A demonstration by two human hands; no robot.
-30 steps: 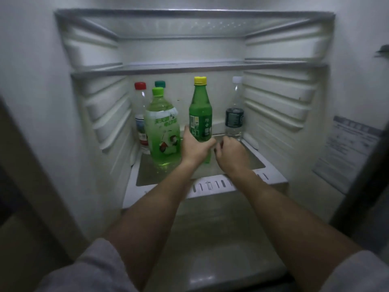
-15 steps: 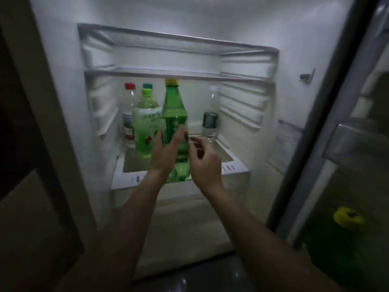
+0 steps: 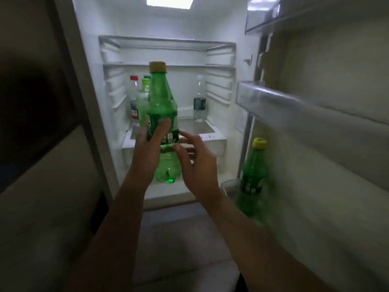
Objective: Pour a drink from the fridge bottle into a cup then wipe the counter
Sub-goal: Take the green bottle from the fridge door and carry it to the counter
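Soda bottle (image 3: 161, 102) of green plastic, yellow-capped, is upright in the air in front of the open fridge (image 3: 90, 81), clear of its shelves. We hold it with our left hand (image 3: 147, 152), which grips it from the left at the label, one digit laid across the label's front. Our right hand (image 3: 195, 165) is just beside the bottle's lower right, fingers loosely bent and spread towards it. Motion blur keeps us from telling whether the tips touch the plastic.

Behind the held bottle, at the left of the fridge's lower shelf, stand a red-capped bottle (image 3: 134, 95) and a pale green bottle (image 3: 143, 95), close together and partly hidden. A teal cap (image 3: 147, 77) peeks out behind them. A clear bottle with a dark label (image 3: 199, 102) stands well apart from them on the right of the same shelf. Above it runs a bare glass shelf (image 3: 189, 65), and a ceiling lamp (image 3: 169, 1) glows at the top.

On our right the fridge door hangs open, a second green bottle (image 3: 252, 178) with a yellow cap standing low in it, blurred, below a clear door bin (image 3: 294, 106).
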